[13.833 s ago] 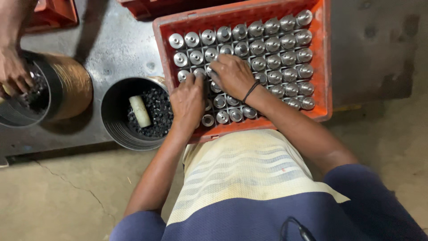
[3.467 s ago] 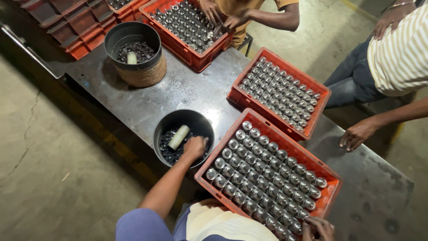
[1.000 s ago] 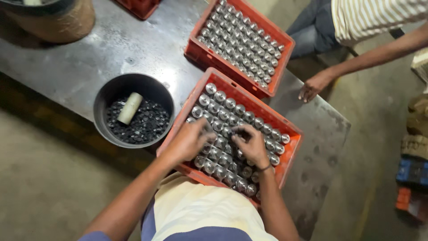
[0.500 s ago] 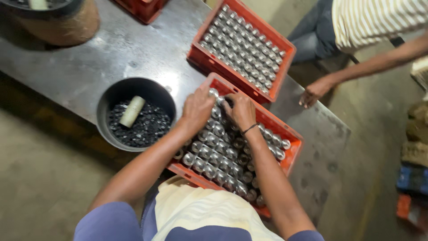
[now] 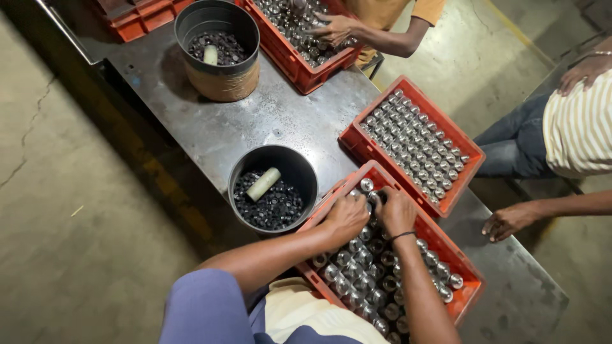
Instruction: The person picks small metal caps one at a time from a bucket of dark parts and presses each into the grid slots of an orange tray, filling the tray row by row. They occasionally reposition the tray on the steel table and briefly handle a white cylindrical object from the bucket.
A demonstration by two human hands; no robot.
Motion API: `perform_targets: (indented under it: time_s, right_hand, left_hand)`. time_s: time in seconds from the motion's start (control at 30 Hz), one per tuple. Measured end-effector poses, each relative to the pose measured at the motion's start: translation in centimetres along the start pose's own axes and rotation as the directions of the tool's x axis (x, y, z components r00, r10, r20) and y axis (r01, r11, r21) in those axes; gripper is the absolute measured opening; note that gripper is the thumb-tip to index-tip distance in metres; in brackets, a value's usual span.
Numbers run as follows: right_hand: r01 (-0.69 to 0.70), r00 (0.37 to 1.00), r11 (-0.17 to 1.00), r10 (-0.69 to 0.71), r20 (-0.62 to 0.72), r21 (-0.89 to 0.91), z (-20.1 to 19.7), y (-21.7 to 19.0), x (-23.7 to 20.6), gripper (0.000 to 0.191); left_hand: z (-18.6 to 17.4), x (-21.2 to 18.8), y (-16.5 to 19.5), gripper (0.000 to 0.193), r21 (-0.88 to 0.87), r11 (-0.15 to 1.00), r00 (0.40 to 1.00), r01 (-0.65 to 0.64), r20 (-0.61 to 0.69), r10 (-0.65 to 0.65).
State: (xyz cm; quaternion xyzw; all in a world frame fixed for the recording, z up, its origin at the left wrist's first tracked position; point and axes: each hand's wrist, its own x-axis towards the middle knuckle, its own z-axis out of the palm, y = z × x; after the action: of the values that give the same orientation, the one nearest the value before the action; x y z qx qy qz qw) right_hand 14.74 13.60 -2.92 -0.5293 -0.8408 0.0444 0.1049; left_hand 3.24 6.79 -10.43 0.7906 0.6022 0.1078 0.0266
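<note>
Near crate (image 5: pixel 468 290) | metal cans (image 5: pixel 357 267) | left hand (image 5: pixel 346 215), right hand (image 5: pixel 396 210) grip unclear

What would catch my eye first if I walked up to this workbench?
Probably the orange crates packed with rows of shiny metal cylinders, spread across the steel table. In the nearest crate, the left hand and right hand rest side by side on the cylinders at its far end. Just left sits a black bucket of small dark parts with a pale cylinder on top.
</note>
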Motion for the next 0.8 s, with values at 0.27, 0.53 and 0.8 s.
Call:
perform_targets:
  time_s: [0.27,0.53,0.8]
  right_hand:
    - [-0.182,0.975,0.831,0.222,-0.012,0.525,-2.3,4.3,-12.3,0.037]
    - [-0.294,0.903,0.846,0.399,-0.161,0.445,0.6,10.9,-27.8,0.029]
    - [-0.344,0.870,0.828,0.459,-0.182,0.443,2.3,8.9,-31.6,0.022]
  left_hand:
    - [-1.0,3.0,-2.5,0.045,-0.776,0.618,0.986,-0.124,-0.169,-0.015]
    - [-3.7,5.1,0.8,0.036,-0.746,0.662,0.997,0.068,0.034,-0.064]
    - [-0.7,9.3,2.5,0.016,-0.567,0.802,0.982,0.191,0.109,-0.157]
